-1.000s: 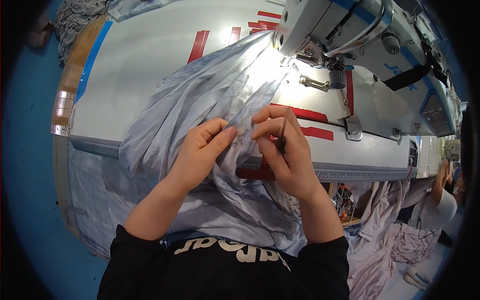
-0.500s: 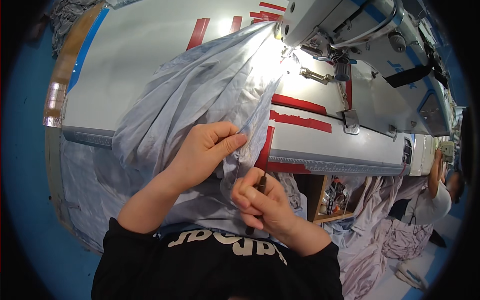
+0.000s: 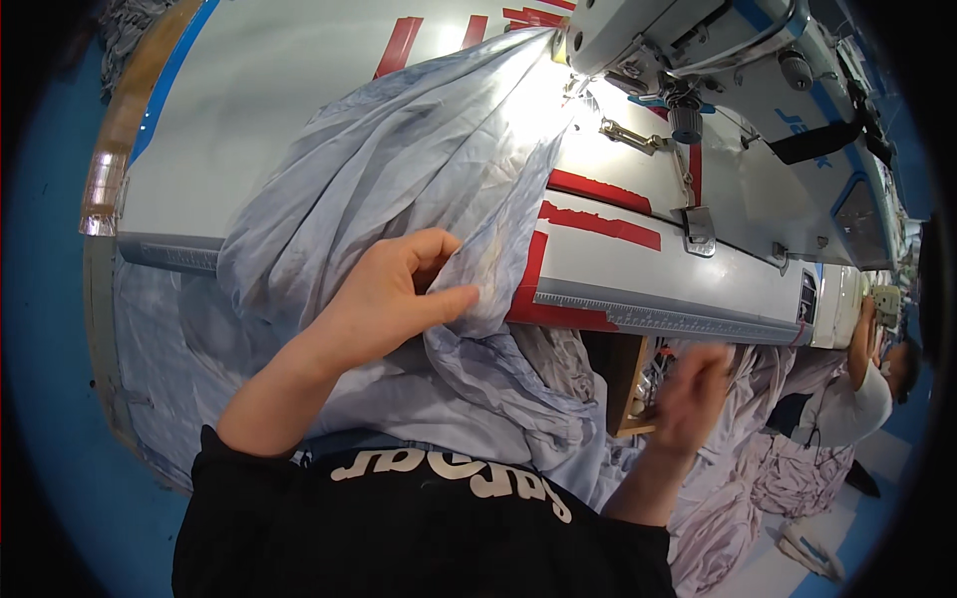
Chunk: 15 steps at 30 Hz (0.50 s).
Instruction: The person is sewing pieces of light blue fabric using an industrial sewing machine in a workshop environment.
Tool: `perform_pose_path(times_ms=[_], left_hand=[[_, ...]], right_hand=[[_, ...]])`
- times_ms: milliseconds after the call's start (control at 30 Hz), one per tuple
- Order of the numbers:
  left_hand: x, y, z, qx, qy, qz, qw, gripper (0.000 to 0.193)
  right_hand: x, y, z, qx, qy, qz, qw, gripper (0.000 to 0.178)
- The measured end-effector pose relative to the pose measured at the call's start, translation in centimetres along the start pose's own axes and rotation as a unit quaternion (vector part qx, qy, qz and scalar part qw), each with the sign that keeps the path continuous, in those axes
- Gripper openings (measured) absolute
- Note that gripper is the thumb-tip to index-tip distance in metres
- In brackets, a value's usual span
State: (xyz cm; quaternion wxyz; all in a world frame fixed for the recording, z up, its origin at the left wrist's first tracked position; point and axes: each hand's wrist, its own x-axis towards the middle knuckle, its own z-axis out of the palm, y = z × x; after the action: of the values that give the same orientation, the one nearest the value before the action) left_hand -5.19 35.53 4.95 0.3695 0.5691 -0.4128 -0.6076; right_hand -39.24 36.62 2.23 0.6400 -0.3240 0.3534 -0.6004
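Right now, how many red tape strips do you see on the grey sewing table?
5, perhaps more hidden under the pale blue fabric: two at the far edge, three beside the fabric's right edge.

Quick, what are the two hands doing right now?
Left hand: pinching the pale blue fabric at the table edge.
Right hand: off to the side below the table, blurred; cannot tell whether it is open or holds anything.

We see 1 pale grey-blue fabric (image 3: 399, 189), crumpled and loosely folded. It lies spread across the white sewing table (image 3: 249, 90), its lower part hanging over the front edge in wrinkled folds.
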Motion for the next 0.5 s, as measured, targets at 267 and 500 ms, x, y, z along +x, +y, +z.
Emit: perform_pose_path(times_ms=[267,500], left_hand=[[-3.5,-3.7,-1.8,0.007,0.041,-0.053,0.998,0.014],[-5.6,-4.8,-3.0,0.022,0.032,-0.049,0.998,0.015]], right_hand=[[-4.2,7.5,-30.6,-0.321,0.430,-0.077,0.840,0.035],[-7.2,9.2,-37.8,-0.754,0.308,-0.010,0.580,0.036]])
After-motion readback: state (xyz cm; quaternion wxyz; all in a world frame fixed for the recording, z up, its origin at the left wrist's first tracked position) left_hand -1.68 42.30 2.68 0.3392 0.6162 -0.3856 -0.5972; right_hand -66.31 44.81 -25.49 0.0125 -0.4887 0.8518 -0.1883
